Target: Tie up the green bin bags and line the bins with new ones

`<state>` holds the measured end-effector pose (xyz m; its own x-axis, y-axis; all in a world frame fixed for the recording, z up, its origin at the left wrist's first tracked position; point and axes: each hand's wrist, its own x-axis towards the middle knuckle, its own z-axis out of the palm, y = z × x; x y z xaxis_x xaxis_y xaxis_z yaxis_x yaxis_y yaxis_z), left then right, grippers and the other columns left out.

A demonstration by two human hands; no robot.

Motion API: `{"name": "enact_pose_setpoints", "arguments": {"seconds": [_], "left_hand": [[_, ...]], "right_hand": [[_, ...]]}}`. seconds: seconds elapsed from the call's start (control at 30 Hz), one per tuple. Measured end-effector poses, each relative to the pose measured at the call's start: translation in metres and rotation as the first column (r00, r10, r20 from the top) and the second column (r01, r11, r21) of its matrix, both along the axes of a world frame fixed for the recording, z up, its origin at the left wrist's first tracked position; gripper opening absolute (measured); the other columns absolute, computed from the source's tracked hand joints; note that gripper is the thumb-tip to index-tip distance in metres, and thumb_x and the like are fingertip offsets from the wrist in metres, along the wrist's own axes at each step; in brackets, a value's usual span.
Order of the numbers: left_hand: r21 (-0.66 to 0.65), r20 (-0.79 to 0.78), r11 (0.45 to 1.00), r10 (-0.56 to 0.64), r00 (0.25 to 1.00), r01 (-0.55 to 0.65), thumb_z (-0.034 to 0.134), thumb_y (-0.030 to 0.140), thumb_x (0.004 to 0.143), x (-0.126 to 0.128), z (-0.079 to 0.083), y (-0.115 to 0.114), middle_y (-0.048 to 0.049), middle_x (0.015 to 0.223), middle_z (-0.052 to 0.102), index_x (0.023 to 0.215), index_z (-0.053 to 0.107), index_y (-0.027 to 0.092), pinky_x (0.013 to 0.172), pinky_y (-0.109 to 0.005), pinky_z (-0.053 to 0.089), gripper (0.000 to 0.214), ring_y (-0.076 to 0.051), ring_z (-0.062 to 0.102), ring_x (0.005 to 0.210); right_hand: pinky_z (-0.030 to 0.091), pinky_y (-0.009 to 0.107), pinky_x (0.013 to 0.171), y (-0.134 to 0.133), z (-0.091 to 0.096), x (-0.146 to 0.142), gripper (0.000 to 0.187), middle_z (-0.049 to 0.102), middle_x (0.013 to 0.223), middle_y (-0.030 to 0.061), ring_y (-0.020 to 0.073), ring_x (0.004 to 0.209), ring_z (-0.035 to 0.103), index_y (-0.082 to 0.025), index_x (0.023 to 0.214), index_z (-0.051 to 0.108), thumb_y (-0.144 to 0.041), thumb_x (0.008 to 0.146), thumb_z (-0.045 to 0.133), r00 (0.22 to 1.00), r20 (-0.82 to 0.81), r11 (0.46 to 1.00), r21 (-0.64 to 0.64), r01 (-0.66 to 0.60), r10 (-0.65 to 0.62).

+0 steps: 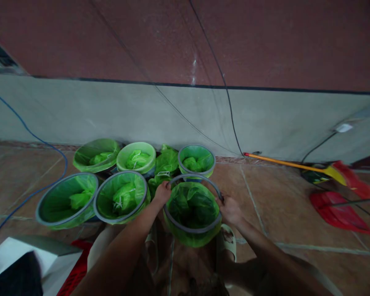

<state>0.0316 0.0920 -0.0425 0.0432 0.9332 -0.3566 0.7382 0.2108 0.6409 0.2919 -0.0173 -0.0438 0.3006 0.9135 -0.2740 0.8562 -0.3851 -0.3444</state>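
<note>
Btm ctr of frame: round bin (193,239) w/ thin, crinkly, see-through green liner (193,192). L hand (162,193) & R hand (230,210) each grip its smooth grey ring (193,230), one per side; ring's far arc stands up off liner. Left to ctr: five more round lined bins (86,214), bunched plastic inside. Far right: ribbed red dustpan (336,213), slim orange pole (283,163), on tan tiles (283,222).

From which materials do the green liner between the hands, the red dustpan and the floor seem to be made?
Green liner: very likely thin plastic film, slightly glossy; it looks translucent and wrinkled.
Red dustpan: probably hard plastic, with a soft sheen; its colour is even.
Floor: ceramic or stone tiles, fairly matt; pale joints divide it.
</note>
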Motion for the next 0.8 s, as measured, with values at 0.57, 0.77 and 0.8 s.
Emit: {"name": "enact_pose_setpoints", "arguments": {"seconds": [0.57,0.77,0.8], "left_hand": [[-0.159,-0.527,0.934,-0.355,0.772,0.321,0.043,0.023,0.091,0.000,-0.012,-0.003,-0.0182,0.110,0.070,0.115,0.062,0.012,0.088,-0.037,0.052,0.033,-0.029,0.066,0.109],[-0.185,-0.531,0.931,-0.364,0.765,0.315,0.045,0.025,0.090,0.000,-0.004,-0.007,-0.0181,0.114,0.069,0.113,0.065,0.014,0.088,-0.036,0.052,0.033,-0.029,0.065,0.110],[-0.190,-0.524,0.930,-0.368,0.768,0.315,0.046,0.025,0.089,0.000,-0.003,-0.007,-0.0179,0.115,0.069,0.112,0.067,0.014,0.088,-0.036,0.052,0.033,-0.029,0.065,0.110]], "right_hand": [[0.052,0.033,0.079,0.010,-0.016,0.000,0.045,0.072,0.104,0.0166,0.0291,0.101,0.069,-0.018,0.131,0.058,-0.037,0.093,0.043,0.990,0.133,0.981,-0.190,-0.027,0.053],[0.051,0.029,0.076,0.007,-0.013,-0.001,0.039,0.074,0.098,0.0163,0.0269,0.095,0.070,-0.017,0.120,0.066,-0.037,0.092,0.047,0.987,0.156,0.982,-0.187,-0.012,0.041],[0.051,0.029,0.075,0.006,-0.013,0.000,0.039,0.074,0.096,0.0157,0.0267,0.094,0.070,-0.017,0.119,0.067,-0.037,0.091,0.048,0.988,0.149,0.983,-0.184,-0.013,0.041]]}}
